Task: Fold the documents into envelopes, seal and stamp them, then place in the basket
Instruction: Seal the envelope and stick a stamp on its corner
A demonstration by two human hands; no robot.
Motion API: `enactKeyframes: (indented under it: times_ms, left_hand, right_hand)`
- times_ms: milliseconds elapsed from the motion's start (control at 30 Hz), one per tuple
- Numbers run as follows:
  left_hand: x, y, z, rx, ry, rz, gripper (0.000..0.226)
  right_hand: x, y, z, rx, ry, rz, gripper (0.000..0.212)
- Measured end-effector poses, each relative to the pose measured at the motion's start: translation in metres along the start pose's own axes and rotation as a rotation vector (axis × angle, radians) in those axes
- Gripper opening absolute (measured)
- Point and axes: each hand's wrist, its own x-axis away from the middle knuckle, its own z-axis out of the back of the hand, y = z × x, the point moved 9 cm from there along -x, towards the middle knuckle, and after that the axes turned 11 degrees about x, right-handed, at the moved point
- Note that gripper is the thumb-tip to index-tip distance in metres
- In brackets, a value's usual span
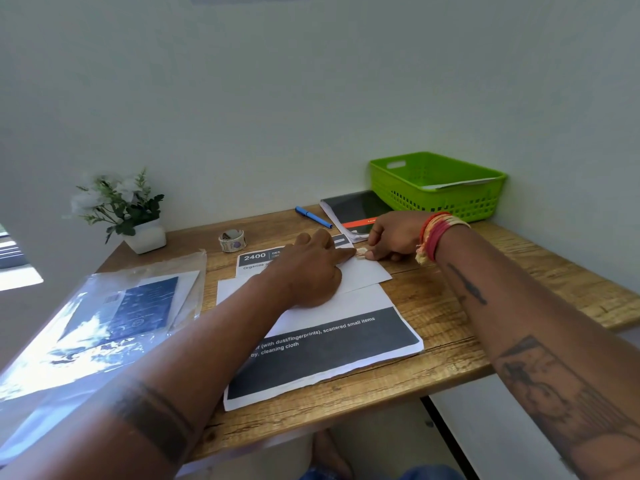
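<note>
Envelope (360,271) half hidden under flat left hand (311,268); stamp (361,251) pinched by right hand (391,237) (printed: "2400", "cleaning cloth").

walls (311,81) – plain pale green-white, meeting in a corner at right | desk (433,306) – wood-grain top, set against the wall; pale floor below its front edge | light – bright daylight from the left; window (14,258) sliver at the far left edge

Both forearms are bare and tattooed: a dark band rings the left forearm (152,415), dark figures run along the right forearm (540,368), whose wrist wears red and yellow threads (437,237)
</note>
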Motion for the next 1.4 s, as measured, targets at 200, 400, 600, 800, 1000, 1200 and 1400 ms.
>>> enactKeyframes:
  times_ms: [200, 400, 600, 800, 1000, 1200, 1400]
  left_hand:
    - [0.001, -0.002, -0.001, 0.017, 0.011, -0.004, 0.056]
    - [0.004, 0.002, 0.002, 0.002, 0.024, -0.008, 0.053]
    - [0.008, 0.01, 0.007, 0.013, 0.026, -0.018, 0.055]
    - [0.015, 0.003, 0.011, 0.106, 0.107, -0.014, 0.05]
    - [0.022, -0.036, 0.019, 0.155, 0.311, 0.224, 0.039]
    - [0.019, -0.054, 0.023, 0.37, 0.392, 0.276, 0.017]
    - [0.023, -0.051, 0.042, 0.5, 0.461, 0.231, 0.011]
  right_hand:
    - [-0.005, 0.007, -0.002, -0.08, 0.044, -0.02, 0.028]
    - [-0.016, -0.001, -0.001, 0.132, 0.108, -0.111, 0.03]
    - [-0.017, 0.001, 0.001, 0.088, 0.084, -0.115, 0.032]
    - [-0.021, 0.004, -0.001, 0.075, 0.098, -0.119, 0.033]
    - [-0.017, 0.007, -0.003, 0.016, 0.117, -0.122, 0.041]
    - [-0.006, 0.011, -0.003, -0.266, 0.112, -0.082, 0.049]
    - [0.005, 0.01, -0.003, -0.517, 0.099, 0.014, 0.031]
